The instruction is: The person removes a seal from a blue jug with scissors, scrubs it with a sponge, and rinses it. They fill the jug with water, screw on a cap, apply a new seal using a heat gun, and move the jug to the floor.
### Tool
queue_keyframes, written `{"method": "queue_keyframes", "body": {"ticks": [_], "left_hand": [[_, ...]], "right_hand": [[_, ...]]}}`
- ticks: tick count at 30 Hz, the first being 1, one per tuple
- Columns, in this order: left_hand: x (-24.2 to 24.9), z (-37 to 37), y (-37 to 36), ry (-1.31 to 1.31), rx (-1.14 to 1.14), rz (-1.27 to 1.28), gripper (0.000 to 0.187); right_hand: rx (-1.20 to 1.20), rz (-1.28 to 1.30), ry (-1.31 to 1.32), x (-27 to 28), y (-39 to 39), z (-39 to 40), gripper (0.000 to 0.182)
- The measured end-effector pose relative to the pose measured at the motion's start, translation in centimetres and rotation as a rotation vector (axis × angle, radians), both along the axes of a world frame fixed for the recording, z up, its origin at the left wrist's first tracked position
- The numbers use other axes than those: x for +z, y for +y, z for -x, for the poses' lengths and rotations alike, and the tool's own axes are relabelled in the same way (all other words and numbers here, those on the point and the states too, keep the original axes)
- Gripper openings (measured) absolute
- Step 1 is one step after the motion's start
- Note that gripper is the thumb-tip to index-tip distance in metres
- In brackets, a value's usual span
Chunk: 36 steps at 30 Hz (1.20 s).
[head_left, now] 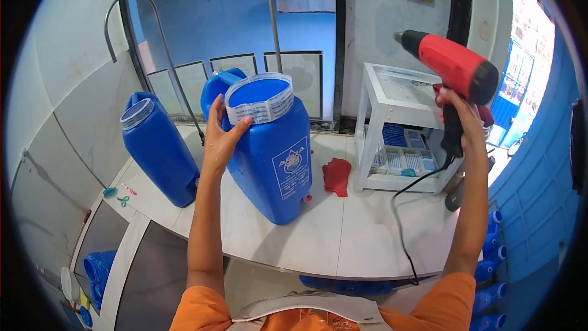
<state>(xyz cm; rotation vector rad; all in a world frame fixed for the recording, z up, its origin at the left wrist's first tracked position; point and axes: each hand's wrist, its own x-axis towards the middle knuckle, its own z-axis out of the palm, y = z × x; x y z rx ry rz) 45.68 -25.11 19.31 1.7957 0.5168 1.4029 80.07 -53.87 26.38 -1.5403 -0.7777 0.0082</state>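
Note:
A large blue water jug (263,165) with a white printed emblem stands upright on the counter. Around its wide blue cap (260,93) sits a loose, clear shrink band (269,110) with printed text. My left hand (220,135) holds the band at its left side, thumb in front and fingers behind. Raised at the right, my right hand (462,116) grips the black handle of a red heat gun (453,64). Its nozzle points to the upper left, above the level of the jug cap. A black cord (401,220) hangs from the handle across the counter.
Another blue jug (160,153) with a banded cap stands at the left, near a curved metal pipe (147,0). A red cloth (336,177) lies right of the jug. Further right is a white shelf unit (401,110). Scissors (124,201) lie at the counter's left end.

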Motion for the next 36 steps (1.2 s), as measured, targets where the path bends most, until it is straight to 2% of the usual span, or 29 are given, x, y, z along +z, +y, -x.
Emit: {"method": "queue_keyframes", "body": {"ticks": [2,6,16,26,36], "left_hand": [[0.2,0.0,-0.1,-0.012,-0.007,0.015,0.096],[0.2,0.2,0.1,0.001,0.020,0.024,0.095],[0.4,0.3,-0.2,-0.019,0.006,0.044,0.093],[0.4,0.3,-0.3,-0.029,0.006,0.056,0.093],[-0.2,0.2,0.1,-0.059,0.017,0.016,0.091]], "right_hand": [[0.252,-0.184,0.176,-1.7,-1.6,2.1,0.029],[0.584,-0.300,0.421,-6.4,-2.8,6.2,0.034],[0.850,-0.296,0.616,-11.5,-2.0,12.7,0.037],[0.851,-0.225,0.727,-7.9,-1.1,12.3,0.034],[0.818,-0.138,0.663,0.4,1.8,11.9,0.029]]}}
